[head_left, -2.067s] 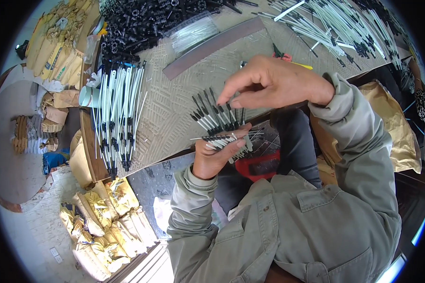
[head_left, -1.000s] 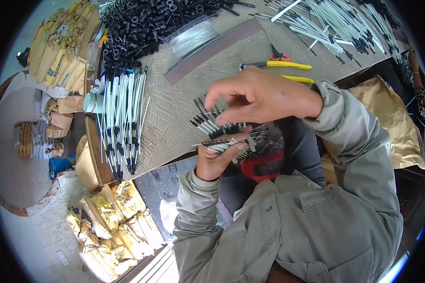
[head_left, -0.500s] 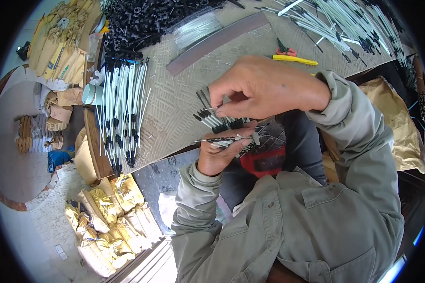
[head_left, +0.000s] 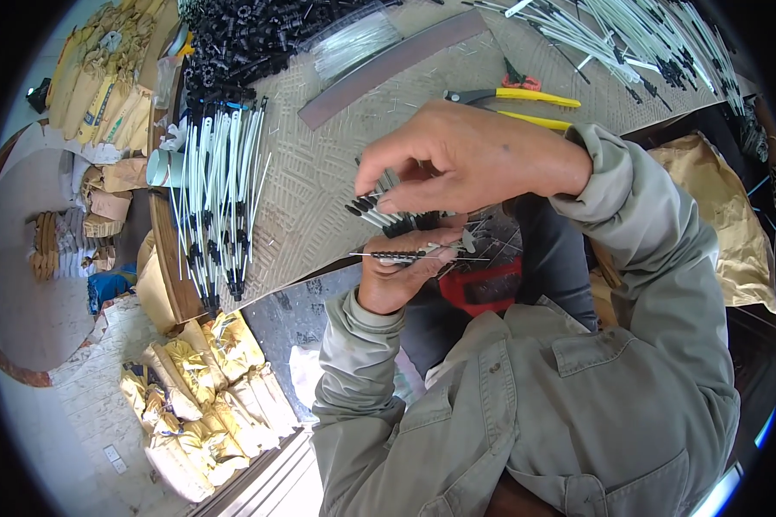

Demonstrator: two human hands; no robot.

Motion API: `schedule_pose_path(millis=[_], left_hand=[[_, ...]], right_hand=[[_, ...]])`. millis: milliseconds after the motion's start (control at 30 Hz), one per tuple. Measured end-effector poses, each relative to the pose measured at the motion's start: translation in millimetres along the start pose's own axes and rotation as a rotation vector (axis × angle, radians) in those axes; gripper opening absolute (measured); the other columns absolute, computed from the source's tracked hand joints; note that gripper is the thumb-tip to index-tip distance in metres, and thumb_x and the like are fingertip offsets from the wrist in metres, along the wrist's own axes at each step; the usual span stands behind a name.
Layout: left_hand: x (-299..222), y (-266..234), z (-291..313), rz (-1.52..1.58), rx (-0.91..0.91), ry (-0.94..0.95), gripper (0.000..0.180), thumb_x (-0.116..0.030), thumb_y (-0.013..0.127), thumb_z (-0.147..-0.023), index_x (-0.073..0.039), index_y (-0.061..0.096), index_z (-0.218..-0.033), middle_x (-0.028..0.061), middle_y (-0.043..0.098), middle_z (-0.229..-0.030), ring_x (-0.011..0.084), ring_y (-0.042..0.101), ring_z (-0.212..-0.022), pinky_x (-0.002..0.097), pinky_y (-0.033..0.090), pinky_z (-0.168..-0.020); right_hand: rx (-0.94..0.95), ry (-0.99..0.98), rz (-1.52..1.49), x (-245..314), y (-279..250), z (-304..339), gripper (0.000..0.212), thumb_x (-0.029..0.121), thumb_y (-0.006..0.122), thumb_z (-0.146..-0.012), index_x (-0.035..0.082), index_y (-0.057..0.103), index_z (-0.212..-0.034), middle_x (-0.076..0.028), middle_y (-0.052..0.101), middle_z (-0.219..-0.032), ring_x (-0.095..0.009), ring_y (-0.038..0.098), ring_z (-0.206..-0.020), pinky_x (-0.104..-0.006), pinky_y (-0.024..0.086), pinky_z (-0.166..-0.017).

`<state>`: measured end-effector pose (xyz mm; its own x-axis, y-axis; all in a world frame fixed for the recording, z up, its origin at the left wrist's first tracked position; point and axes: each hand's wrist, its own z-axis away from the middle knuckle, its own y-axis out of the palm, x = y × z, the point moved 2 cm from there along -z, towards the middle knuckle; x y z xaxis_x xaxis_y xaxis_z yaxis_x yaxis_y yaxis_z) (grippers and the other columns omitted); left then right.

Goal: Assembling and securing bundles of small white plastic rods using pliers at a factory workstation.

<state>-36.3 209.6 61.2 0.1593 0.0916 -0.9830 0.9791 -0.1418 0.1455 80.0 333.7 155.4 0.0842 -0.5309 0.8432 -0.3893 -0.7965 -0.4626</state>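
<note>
My left hand [head_left: 392, 283] is closed round a bundle of white rods with black fittings [head_left: 398, 226], held over my lap. A thin dark rod with a metal wire end [head_left: 364, 254] lies across it under the thumb. Just above the bundle's far-left ends, my right hand [head_left: 470, 159] is closed in a pinch. A small grey ridged piece [head_left: 388, 180] shows between its fingers; its exact kind is hard to make out. Below the hands, a red-rimmed container [head_left: 467, 308] with thin wires sits at my lap, partly hidden.
Yellow-handled pliers [head_left: 539, 95] and a red-handled tool [head_left: 521, 81] lie on the table [head_left: 306, 185]. White rods with black fittings [head_left: 220, 189] lie left, others [head_left: 616, 43] far right. A black parts heap [head_left: 250, 43], a clear tray of thin strips [head_left: 353, 45] and a brown bar [head_left: 392, 69] lie behind.
My right hand has shifted slightly left and down toward the bundle's ends. The grey piece now shows in its fingers, where a thin wire tip showed before. More of the pliers is visible.
</note>
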Motion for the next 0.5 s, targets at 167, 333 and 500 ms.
schedule_pose_path(millis=[167, 333, 500], left_hand=[[1.6, -1.2, 0.4, -0.071, 0.020, 0.006, 0.023, 0.006, 0.062, -0.078, 0.004, 0.063, -0.100, 0.0134, 0.065, -0.098, 0.0182, 0.060, -0.094, 0.0276, 0.046, -0.083], [-5.2, 1.6, -4.7, -0.141, 0.076, 0.081, 0.023, 0.004, 0.064, -0.076, 0.002, 0.065, -0.098, 0.0145, 0.064, -0.101, 0.0218, 0.058, -0.099, 0.0310, 0.044, -0.087], [-1.1, -1.7, -2.5, -0.142, 0.081, 0.070, 0.022, -0.005, 0.065, -0.077, 0.002, 0.063, -0.099, 0.0218, 0.062, -0.103, 0.0287, 0.058, -0.101, 0.0363, 0.044, -0.090]], right_hand=[[-0.036, -0.132, 0.118, -1.1, 1.5, -0.2, 0.018, 0.015, 0.062, -0.077, 0.002, 0.060, -0.089, -0.010, 0.056, -0.061, -0.017, 0.052, -0.050, -0.0284, 0.040, -0.047], [0.034, -0.146, 0.112, -7.7, 1.2, -3.3, 0.018, 0.015, 0.064, -0.075, 0.002, 0.061, -0.088, -0.009, 0.057, -0.064, -0.018, 0.053, -0.052, -0.0286, 0.040, -0.048], [0.038, -0.080, 0.078, -7.2, 3.5, -4.6, 0.019, 0.015, 0.066, -0.074, 0.001, 0.062, -0.086, -0.007, 0.058, -0.065, -0.016, 0.051, -0.053, -0.0279, 0.040, -0.047]])
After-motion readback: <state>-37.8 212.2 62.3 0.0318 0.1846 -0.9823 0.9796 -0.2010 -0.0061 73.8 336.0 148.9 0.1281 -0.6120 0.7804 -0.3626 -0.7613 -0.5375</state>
